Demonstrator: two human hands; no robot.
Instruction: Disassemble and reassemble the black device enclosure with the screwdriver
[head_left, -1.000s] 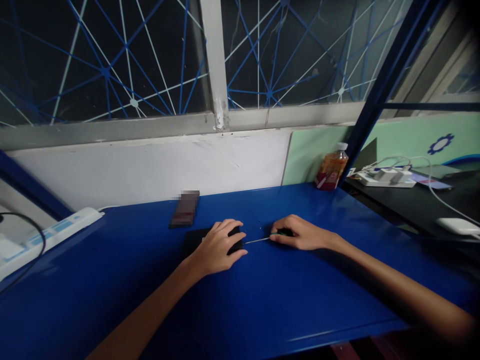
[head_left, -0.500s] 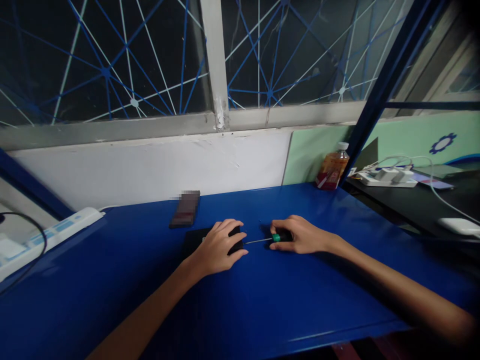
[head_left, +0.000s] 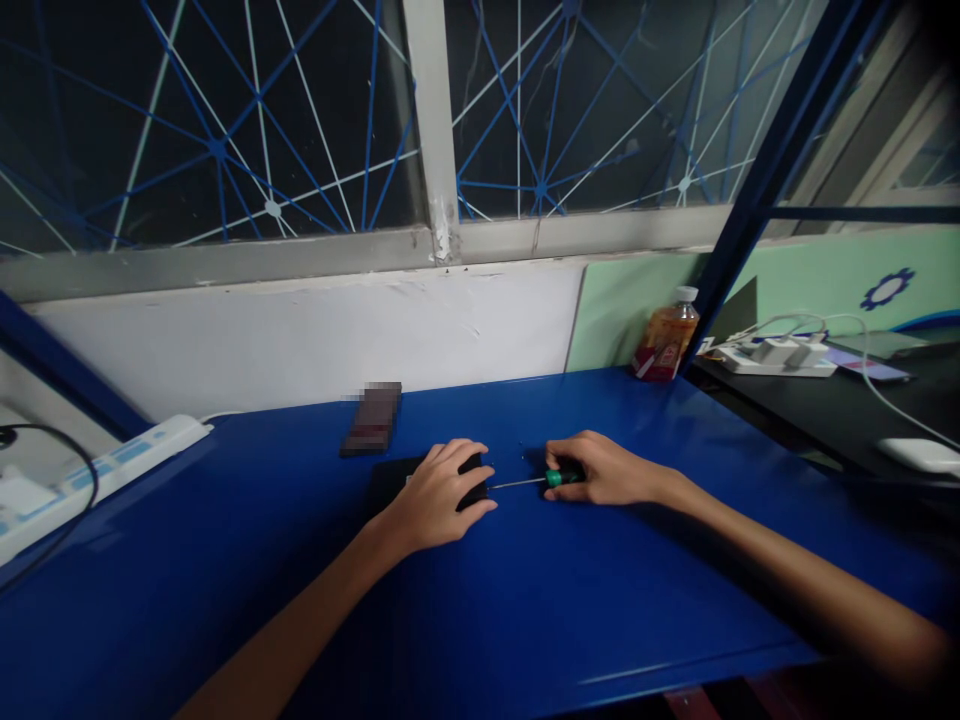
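Note:
My right hand (head_left: 596, 468) is closed around the green and black handle of a screwdriver (head_left: 553, 480), whose thin metal shaft points left. The shaft's tip meets the right edge of a flat black box-like object (head_left: 390, 482) lying on the blue table (head_left: 525, 600). Over that object lies my left hand (head_left: 442, 495), its fingers spread and curved across the right end, holding it against the table. Much of the black object is hidden under this hand. A few tiny specks, too small to identify, lie on the table behind the shaft.
A dark flat phone-like item (head_left: 373, 420) lies behind the black object. White power strips stand at the left (head_left: 142, 455) and on the black desk at right (head_left: 776, 358). A bottle with a white cap (head_left: 666, 338) stands at the back right corner.
The fingers of my right hand have shifted slightly on the screwdriver handle, which sits a little further right. My left hand stays on the black object.

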